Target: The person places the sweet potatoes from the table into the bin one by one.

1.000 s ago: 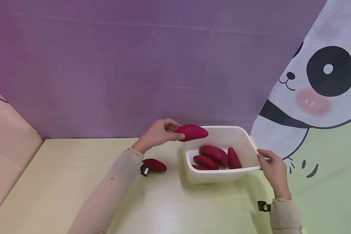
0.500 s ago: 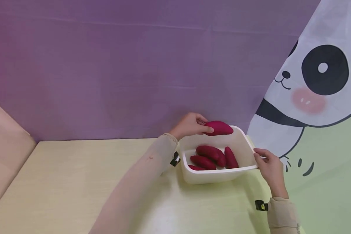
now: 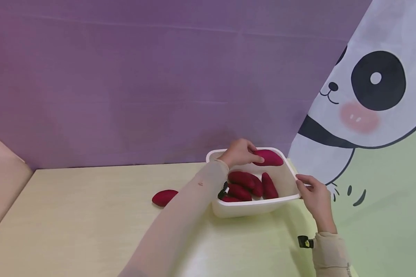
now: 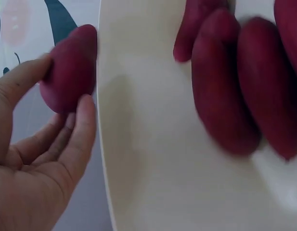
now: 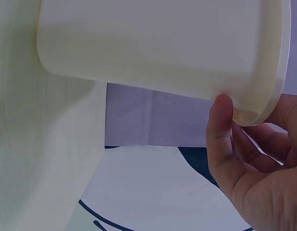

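Observation:
My left hand (image 3: pixel 240 152) pinches a red-purple sweet potato (image 3: pixel 269 158) between thumb and fingers, at the back of a white plastic tub (image 3: pixel 253 209). The left wrist view shows this sweet potato (image 4: pixel 69 77) end-on, beside the tub's edge. Inside the tub lie several more sweet potatoes (image 3: pixel 240 191), partly covered by my left wrist. My right hand (image 3: pixel 315 197) grips the tub's rim at its right front corner. From the right wrist, the thumb is seen against the tub's outer wall (image 5: pixel 148 43).
One loose sweet potato (image 3: pixel 163 197) lies on the pale wooden table (image 3: pixel 90 215), left of the tub and partly behind my left forearm. A purple backdrop (image 3: pixel 124 96) rises along the table's far edge. On the right stands a panel with a panda print (image 3: pixel 378 80).
My left hand has carried the sweet potato rightward, from the tub's left back corner to its right back, and slightly down in the last half second. My right hand keeps holding the rim.

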{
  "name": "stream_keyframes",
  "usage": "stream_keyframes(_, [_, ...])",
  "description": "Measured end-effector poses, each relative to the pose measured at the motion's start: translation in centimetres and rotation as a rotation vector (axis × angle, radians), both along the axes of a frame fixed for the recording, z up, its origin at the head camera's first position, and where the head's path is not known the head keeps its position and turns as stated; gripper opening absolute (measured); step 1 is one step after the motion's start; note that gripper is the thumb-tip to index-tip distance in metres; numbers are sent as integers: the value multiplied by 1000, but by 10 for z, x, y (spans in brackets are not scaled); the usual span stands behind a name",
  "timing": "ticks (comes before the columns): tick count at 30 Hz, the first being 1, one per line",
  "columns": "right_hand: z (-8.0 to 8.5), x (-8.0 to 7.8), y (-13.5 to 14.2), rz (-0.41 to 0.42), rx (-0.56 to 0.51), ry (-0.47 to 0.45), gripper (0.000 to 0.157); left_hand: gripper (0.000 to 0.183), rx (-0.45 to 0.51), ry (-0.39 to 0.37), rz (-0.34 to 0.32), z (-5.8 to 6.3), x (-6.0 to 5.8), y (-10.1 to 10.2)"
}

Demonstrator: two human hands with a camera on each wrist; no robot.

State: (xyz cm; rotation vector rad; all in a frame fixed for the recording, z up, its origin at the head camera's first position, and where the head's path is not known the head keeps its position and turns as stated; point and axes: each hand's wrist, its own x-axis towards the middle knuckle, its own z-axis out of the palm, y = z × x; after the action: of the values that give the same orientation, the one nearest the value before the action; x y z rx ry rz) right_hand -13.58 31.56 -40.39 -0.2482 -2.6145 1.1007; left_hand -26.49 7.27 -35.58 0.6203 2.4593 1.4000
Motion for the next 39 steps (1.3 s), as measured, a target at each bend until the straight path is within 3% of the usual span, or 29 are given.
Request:
stream_keyframes(5, [0, -1, -2, 11, -2, 9, 33, 33, -76, 30, -20, -8, 4, 8])
stream_keyframes(10, [0, 0, -4, 4, -8, -7, 34, 20, -226, 88, -75, -16, 7, 12])
stream_keyframes(14, [0, 1, -5, 3, -14, -9, 33, 18, -316, 81, -61, -20, 9, 10])
stream_keyframes(18, [0, 1, -6, 11, -12, -6, 33, 22, -345, 68, -56, -18, 11, 8])
stream_keyframes(23, [-1, -1, -4, 13, 19, 30, 31, 26, -285, 91, -63, 1, 15, 5])
stream_keyframes(29, [1, -1, -1, 9, 28, 33, 31, 43, -165, 34, -84, 33, 24, -8])
stream_keyframes(34, [1, 0, -1, -4, 25, 22, 30, 43, -98, 68, -107, 53, 35, -36])
stream_keyframes(39, [1, 1, 0, -1, 29, 33, 30, 41, 15, 129, -104, 58, 51, -74])
